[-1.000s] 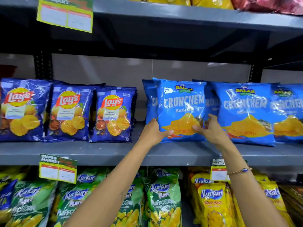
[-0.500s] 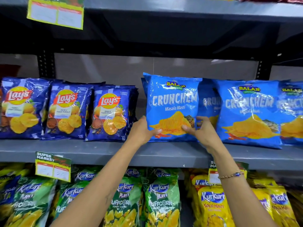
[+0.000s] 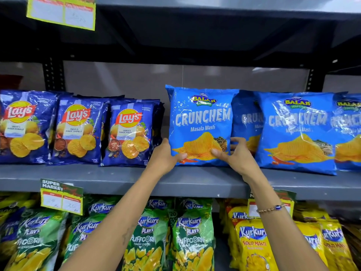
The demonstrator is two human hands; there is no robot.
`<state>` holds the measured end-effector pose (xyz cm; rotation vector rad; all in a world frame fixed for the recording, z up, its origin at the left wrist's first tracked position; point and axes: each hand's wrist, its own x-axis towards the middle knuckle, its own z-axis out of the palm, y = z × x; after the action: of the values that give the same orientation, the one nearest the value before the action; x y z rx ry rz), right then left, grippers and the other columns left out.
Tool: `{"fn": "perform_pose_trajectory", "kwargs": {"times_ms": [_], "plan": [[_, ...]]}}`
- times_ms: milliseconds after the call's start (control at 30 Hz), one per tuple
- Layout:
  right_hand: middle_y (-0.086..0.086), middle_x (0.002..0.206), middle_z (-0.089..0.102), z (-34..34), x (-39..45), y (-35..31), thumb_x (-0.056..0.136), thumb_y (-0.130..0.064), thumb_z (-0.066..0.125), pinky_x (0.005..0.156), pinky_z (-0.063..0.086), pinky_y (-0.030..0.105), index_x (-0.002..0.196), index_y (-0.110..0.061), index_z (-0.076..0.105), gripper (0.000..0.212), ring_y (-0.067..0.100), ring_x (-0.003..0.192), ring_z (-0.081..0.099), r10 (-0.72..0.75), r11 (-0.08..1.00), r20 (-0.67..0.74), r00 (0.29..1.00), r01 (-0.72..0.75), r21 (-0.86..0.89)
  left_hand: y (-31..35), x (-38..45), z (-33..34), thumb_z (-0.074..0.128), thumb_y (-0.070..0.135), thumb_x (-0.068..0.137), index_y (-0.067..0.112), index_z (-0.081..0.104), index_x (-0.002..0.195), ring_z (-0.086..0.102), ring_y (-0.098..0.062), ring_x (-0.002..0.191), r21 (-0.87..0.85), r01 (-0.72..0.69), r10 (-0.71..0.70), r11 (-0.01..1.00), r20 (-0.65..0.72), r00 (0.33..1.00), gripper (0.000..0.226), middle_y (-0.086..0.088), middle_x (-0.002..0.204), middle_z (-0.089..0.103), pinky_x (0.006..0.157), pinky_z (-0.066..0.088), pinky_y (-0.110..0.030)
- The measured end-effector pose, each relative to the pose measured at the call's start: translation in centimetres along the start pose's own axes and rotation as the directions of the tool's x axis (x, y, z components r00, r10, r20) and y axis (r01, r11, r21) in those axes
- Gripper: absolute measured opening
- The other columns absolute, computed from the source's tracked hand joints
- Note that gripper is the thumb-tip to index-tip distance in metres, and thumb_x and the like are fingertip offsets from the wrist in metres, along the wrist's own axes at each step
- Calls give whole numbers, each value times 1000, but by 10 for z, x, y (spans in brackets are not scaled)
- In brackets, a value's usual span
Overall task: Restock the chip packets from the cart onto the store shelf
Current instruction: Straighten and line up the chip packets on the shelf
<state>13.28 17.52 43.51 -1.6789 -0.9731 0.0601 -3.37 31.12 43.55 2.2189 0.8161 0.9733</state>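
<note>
A light blue Crunchem packet [image 3: 202, 122] stands upright on the grey middle shelf [image 3: 117, 178]. My left hand [image 3: 166, 156] grips its lower left corner, thumb across the front. My right hand [image 3: 237, 153] holds its lower right edge, thumb on the front and fingers behind. More Crunchem packets [image 3: 297, 132] stand in a row to the right, one partly hidden behind the held packet. The cart is out of view.
Dark blue Lay's packets [image 3: 129, 133] fill the shelf's left part, with a narrow gap before the held packet. Green Kurkure Puffcorn bags [image 3: 192, 237] and yellow Kurkure bags [image 3: 252, 243] sit on the shelf below. Price tags [image 3: 60, 196] hang from the shelf edges.
Both hands have shifted the Crunchem packet to the left and set it more upright, facing front. The view has drifted slightly.
</note>
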Motion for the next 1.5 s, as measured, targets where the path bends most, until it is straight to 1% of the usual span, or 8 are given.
{"fn": "perform_pose_trajectory", "kwargs": {"times_ms": [200,333,467,633,833,1000,1200,1500], "plan": [[4,121,50,-31,-13,-9,76,-37,72,89,46,35,135,-16,34,73,20,110,53,-82,996,-147,986,86,24,32,-27,9,69,22,82,6,48,121,48,-25,110,300,-225,341,927,-425,839,47,-11,120,49,92,36,-29],[2,119,57,-87,-19,-3,80,-28,70,90,47,39,120,-18,53,45,18,110,53,-174,985,-370,912,161,-67,78,-31,38,63,20,85,11,59,95,52,-10,80,54,-444,444,895,-229,866,14,1,91,57,81,46,-30],[11,136,45,-151,-20,22,81,-29,70,102,40,43,126,-17,50,51,25,124,45,-140,983,-515,846,56,-175,118,-20,83,66,25,84,10,59,109,63,-17,87,-171,-426,429,889,-21,903,30,-6,104,66,85,53,-37],[23,142,32,-189,-12,61,79,-29,71,111,32,48,137,-2,32,76,35,133,35,54,972,-433,900,-147,-183,148,-5,126,64,36,86,5,29,141,39,-24,135,-196,-259,306,946,272,912,73,-9,148,37,104,37,-31],[17,141,42,-200,-12,82,85,-33,63,93,37,37,142,-8,27,72,31,128,43,156,977,-324,933,-194,-88,156,5,152,65,41,83,3,21,143,34,-26,136,-119,-142,179,983,402,898,84,-12,148,33,100,35,-30],[17,141,44,-204,-7,84,84,-30,65,94,40,41,142,-6,30,71,30,125,45,139,986,-301,944,-161,-52,150,7,158,72,29,80,6,40,130,48,-27,125,-104,-147,170,984,271,947,64,-9,135,52,99,42,-36],[11,126,51,-188,3,82,79,-23,72,83,43,38,136,-7,37,68,27,107,52,107,994,-243,964,-106,17,134,5,147,70,36,80,3,36,133,46,-32,126,70,-213,203,974,135,970,71,-14,137,49,96,44,-42],[6,121,48,-180,13,86,82,-20,69,88,41,36,136,-7,36,65,23,106,50,94,995,-174,980,-90,33,127,3,151,68,34,82,4,40,127,50,-30,120,101,-209,197,973,117,973,61,-14,132,52,90,44,-38]]}}
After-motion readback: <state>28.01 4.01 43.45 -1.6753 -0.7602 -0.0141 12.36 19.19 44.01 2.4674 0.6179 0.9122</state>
